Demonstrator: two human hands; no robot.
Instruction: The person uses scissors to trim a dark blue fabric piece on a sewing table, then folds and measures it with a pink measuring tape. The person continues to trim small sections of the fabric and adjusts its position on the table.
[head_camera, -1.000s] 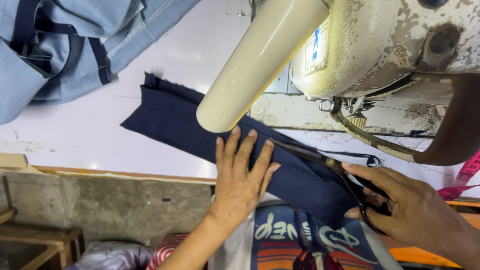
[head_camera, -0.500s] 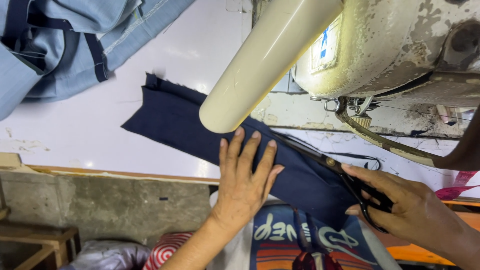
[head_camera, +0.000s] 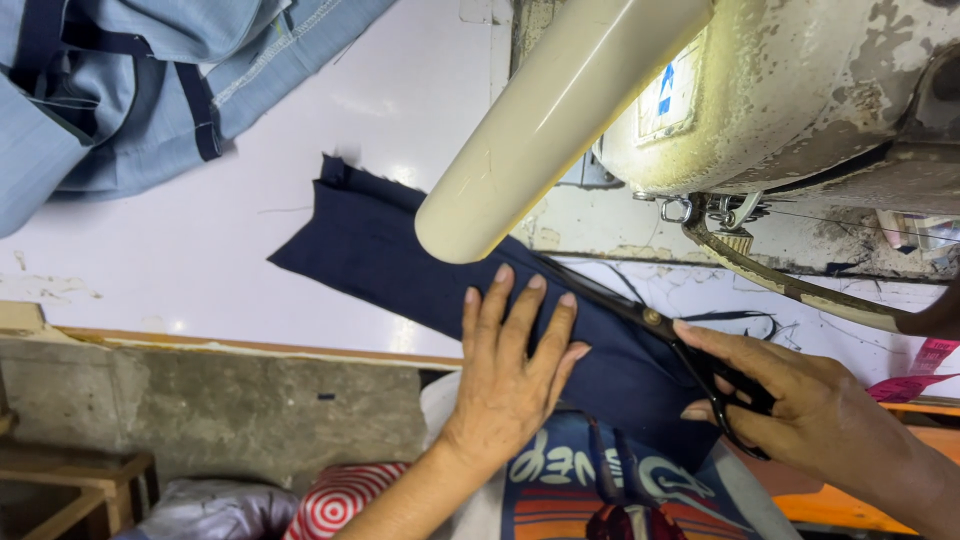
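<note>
A dark navy piece of cloth (head_camera: 380, 255) lies on the white table (head_camera: 150, 270) and hangs over its front edge. My left hand (head_camera: 510, 375) presses flat on the cloth, fingers spread. My right hand (head_camera: 800, 420) grips black scissors (head_camera: 690, 355), whose blades run along the cloth's upper edge toward the cream tube. The blade tips are partly hidden under that tube.
A cream cylinder (head_camera: 560, 115) juts over the cloth from a worn sewing machine (head_camera: 800, 90). Light blue fabric with dark trim (head_camera: 130, 90) is heaped at the top left. Below the table edge are a concrete ledge (head_camera: 220, 410) and my printed shirt (head_camera: 600, 490).
The view has shifted slightly. My left hand stays flat on the cloth, and my right hand with the scissors has edged a little along the cloth's edge.
</note>
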